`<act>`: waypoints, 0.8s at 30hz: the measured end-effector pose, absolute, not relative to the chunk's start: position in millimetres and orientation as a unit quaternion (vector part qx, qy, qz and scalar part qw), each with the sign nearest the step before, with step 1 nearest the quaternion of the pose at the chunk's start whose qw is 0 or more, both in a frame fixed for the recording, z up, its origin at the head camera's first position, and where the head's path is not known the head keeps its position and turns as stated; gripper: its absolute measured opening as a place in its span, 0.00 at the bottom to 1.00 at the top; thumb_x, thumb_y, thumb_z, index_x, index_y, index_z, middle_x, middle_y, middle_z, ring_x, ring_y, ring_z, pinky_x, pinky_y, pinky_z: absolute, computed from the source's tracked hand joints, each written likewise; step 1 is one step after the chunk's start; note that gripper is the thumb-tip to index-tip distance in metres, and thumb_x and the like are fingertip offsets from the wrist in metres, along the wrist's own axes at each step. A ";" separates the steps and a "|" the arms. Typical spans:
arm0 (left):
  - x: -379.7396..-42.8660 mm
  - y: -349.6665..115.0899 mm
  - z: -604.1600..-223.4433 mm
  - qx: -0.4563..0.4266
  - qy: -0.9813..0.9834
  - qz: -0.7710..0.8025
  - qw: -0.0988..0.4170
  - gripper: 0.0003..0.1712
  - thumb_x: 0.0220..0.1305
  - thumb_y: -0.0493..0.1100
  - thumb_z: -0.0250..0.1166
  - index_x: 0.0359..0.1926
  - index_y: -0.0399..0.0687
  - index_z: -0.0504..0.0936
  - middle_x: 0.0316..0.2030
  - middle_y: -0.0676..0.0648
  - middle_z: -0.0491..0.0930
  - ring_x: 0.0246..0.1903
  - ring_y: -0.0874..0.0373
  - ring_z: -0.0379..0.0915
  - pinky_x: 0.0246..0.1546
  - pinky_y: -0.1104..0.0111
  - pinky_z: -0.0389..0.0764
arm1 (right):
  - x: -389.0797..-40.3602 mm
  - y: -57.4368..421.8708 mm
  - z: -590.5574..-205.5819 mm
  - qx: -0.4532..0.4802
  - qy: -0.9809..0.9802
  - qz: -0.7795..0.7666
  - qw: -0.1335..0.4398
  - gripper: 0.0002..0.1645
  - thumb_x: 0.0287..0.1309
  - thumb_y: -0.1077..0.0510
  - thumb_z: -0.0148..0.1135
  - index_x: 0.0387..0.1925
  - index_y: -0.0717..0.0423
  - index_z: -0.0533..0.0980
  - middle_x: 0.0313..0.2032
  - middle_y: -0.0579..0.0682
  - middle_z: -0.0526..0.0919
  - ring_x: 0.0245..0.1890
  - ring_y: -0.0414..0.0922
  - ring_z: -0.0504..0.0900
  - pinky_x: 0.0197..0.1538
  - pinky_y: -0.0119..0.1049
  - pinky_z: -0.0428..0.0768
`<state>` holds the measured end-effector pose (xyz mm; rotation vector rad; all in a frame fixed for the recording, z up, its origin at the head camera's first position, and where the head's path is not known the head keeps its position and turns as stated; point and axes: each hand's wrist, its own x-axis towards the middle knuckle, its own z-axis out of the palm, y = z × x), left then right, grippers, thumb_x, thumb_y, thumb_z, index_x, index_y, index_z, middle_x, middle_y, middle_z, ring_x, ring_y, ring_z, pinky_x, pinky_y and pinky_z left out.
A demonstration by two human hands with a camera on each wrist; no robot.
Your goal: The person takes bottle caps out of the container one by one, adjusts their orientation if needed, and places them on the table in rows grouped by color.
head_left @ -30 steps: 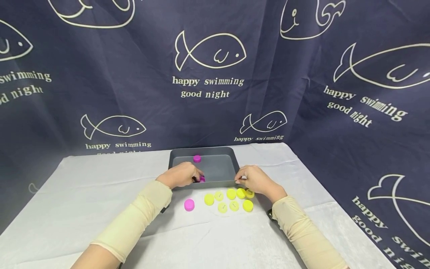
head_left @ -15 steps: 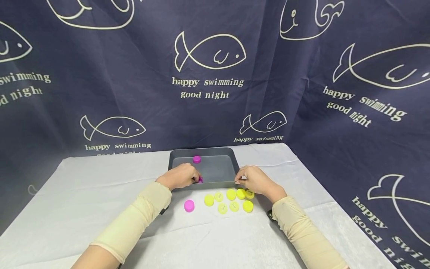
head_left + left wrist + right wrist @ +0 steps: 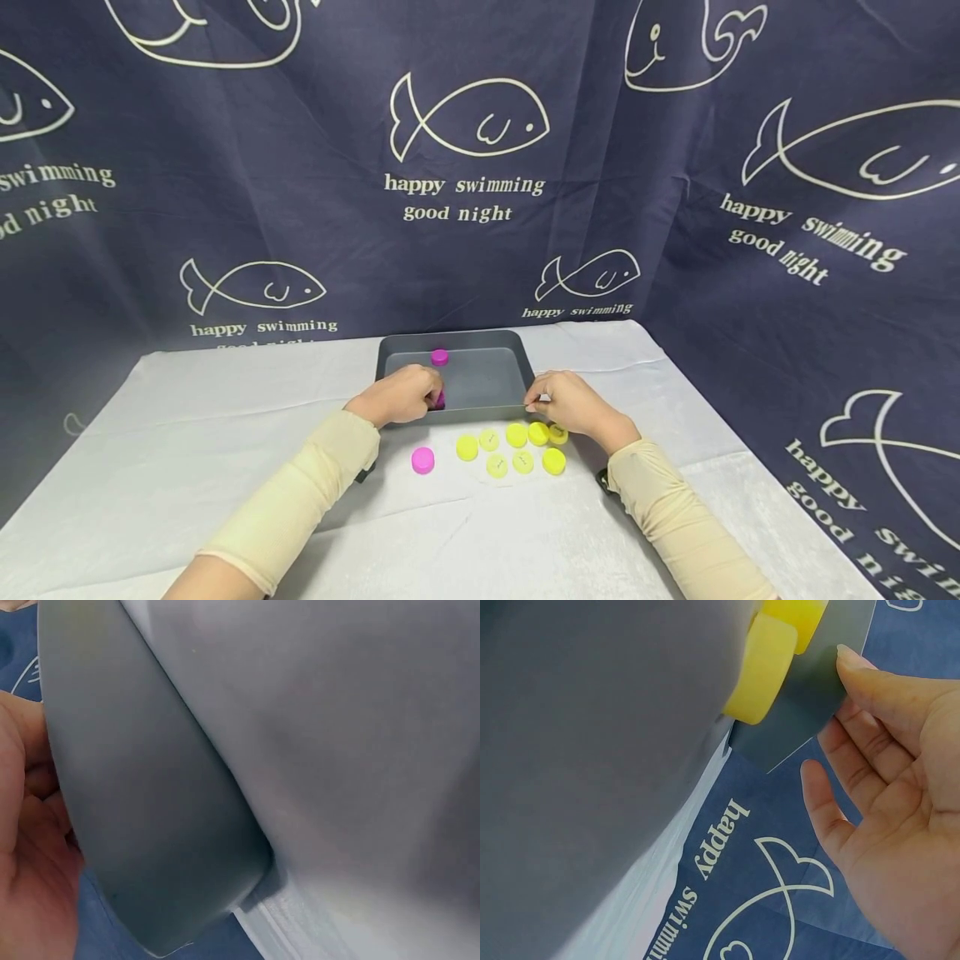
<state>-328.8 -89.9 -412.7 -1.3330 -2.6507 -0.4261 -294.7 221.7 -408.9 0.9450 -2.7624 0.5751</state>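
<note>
A dark grey rectangular tray sits on the white cloth. My left hand reaches over its front wall, fingers bent down around a magenta bottle cap close to the tray floor; the hand covers much of this cap. In the left wrist view the tray's front wall hides the fingertips. At the front right corner my right hand pinches the tray rim, its thumb on the outer wall in the right wrist view. Another magenta cap lies inside the tray toward the back.
Several yellow caps lie in loose rows before the tray, some with their open side up. Left of them is a magenta cap on the cloth. A dark blue fish-print curtain stands behind and along the sides.
My left hand has shifted slightly to the left inside the tray, taking the magenta cap along. The right hand stays at the rim.
</note>
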 end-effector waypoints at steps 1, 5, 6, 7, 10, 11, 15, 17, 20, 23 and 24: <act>-327.7 -90.2 -411.8 -0.442 -0.883 -0.141 0.076 0.16 0.44 0.22 0.55 0.17 0.49 0.72 0.23 0.55 0.71 0.25 0.63 0.64 0.25 0.73 0.68 | -294.7 221.8 -409.0 0.317 -0.925 0.192 0.083 0.03 0.53 0.63 0.72 0.29 0.52 0.87 0.30 0.37 0.84 0.39 0.43 0.84 0.54 0.45 0.80; -323.3 -91.4 -407.8 -0.423 -0.891 -0.144 0.080 0.13 0.52 0.25 0.59 0.25 0.48 0.77 0.27 0.56 0.74 0.28 0.62 0.69 0.31 0.71 0.75 | -295.1 221.5 -409.0 0.314 -0.926 0.195 0.079 0.03 0.54 0.63 0.72 0.30 0.52 0.87 0.30 0.37 0.84 0.40 0.43 0.84 0.56 0.46 0.80; -322.1 -91.6 -406.5 -0.416 -0.894 -0.150 0.078 0.12 0.54 0.26 0.60 0.27 0.48 0.78 0.28 0.56 0.75 0.29 0.62 0.70 0.33 0.70 0.76 | -294.8 221.5 -408.8 0.313 -0.926 0.195 0.078 0.03 0.54 0.63 0.72 0.30 0.52 0.87 0.30 0.37 0.84 0.40 0.44 0.84 0.58 0.46 0.79; -321.1 -91.8 -405.5 -0.409 -0.896 -0.155 0.076 0.11 0.56 0.27 0.60 0.31 0.48 0.79 0.29 0.56 0.76 0.30 0.62 0.71 0.36 0.70 0.77 | -294.7 221.3 -408.6 0.311 -0.927 0.195 0.077 0.03 0.54 0.63 0.72 0.30 0.52 0.87 0.30 0.37 0.84 0.40 0.44 0.84 0.60 0.47 0.78; -317.4 -92.7 -402.2 -0.392 -0.900 -0.176 0.070 0.13 0.61 0.29 0.59 0.42 0.47 0.82 0.36 0.55 0.77 0.36 0.62 0.73 0.43 0.68 0.78 | -294.6 220.7 -408.1 0.309 -0.928 0.197 0.073 0.03 0.54 0.63 0.72 0.30 0.52 0.87 0.30 0.37 0.85 0.40 0.44 0.84 0.62 0.47 0.76; -316.3 -93.0 -401.2 -0.393 -0.899 -0.183 0.067 0.15 0.62 0.29 0.57 0.46 0.47 0.83 0.37 0.54 0.77 0.36 0.61 0.73 0.43 0.68 0.78 | -294.5 220.6 -407.9 0.309 -0.928 0.196 0.073 0.03 0.54 0.63 0.72 0.30 0.53 0.87 0.30 0.37 0.85 0.40 0.44 0.85 0.64 0.47 0.75; -310.7 -95.4 -397.7 -0.405 -0.891 -0.197 0.055 0.25 0.65 0.28 0.50 0.55 0.49 0.85 0.36 0.55 0.72 0.36 0.62 0.69 0.40 0.69 0.76 | -293.9 220.5 -407.0 0.310 -0.928 0.194 0.071 0.03 0.54 0.63 0.71 0.30 0.53 0.87 0.30 0.37 0.85 0.40 0.44 0.85 0.64 0.47 0.75; -307.5 -96.8 -396.0 -0.412 -0.887 -0.201 0.054 0.26 0.64 0.27 0.48 0.54 0.48 0.85 0.33 0.54 0.69 0.33 0.61 0.67 0.36 0.70 0.74 | -293.6 220.5 -406.8 0.310 -0.929 0.192 0.070 0.02 0.54 0.63 0.71 0.30 0.53 0.87 0.30 0.37 0.85 0.41 0.45 0.85 0.62 0.47 0.76; -302.7 -98.3 -393.3 -0.419 -0.883 -0.202 0.066 0.24 0.64 0.28 0.48 0.51 0.47 0.87 0.33 0.56 0.68 0.34 0.62 0.67 0.38 0.72 0.73 | -293.3 220.6 -406.6 0.308 -0.930 0.190 0.069 0.02 0.54 0.62 0.71 0.30 0.53 0.87 0.31 0.37 0.85 0.41 0.45 0.84 0.58 0.48 0.79; -298.4 -99.3 -391.3 -0.424 -0.880 -0.196 0.083 0.21 0.65 0.29 0.51 0.47 0.47 0.88 0.34 0.57 0.70 0.34 0.64 0.68 0.40 0.72 0.74 | -293.1 220.6 -406.6 0.308 -0.930 0.191 0.069 0.02 0.55 0.62 0.71 0.30 0.52 0.87 0.31 0.37 0.85 0.41 0.45 0.84 0.55 0.47 0.80; -296.9 -99.5 -390.6 -0.425 -0.880 -0.195 0.087 0.20 0.65 0.30 0.52 0.46 0.48 0.88 0.34 0.57 0.70 0.34 0.64 0.68 0.40 0.72 0.74 | -293.1 220.6 -406.7 0.308 -0.929 0.192 0.069 0.02 0.55 0.62 0.71 0.30 0.52 0.87 0.31 0.37 0.85 0.40 0.44 0.84 0.54 0.46 0.80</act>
